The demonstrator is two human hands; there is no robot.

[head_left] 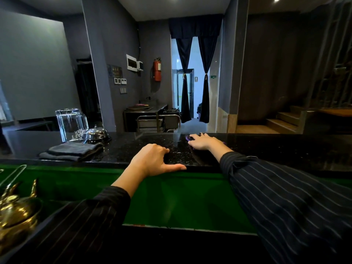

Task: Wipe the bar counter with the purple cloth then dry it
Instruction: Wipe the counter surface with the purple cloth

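The black speckled bar counter [144, 143] runs across the middle of the head view. My right hand [202, 141] lies flat near its far edge, pressing down on the purple cloth [189, 138]; only a small purple strip shows past my fingers. My left hand [155, 161] rests on the counter's near edge, fingers curled on top and thumb along the front lip, holding no object. A folded dark grey cloth [73, 151] lies on the counter to the left.
An upturned glass beer mug [71, 124] and a chrome service bell [96, 133] stand at the counter's back left. Below the counter is a green panel [181, 197]. Brass ware [17, 210] and tongs sit at the lower left.
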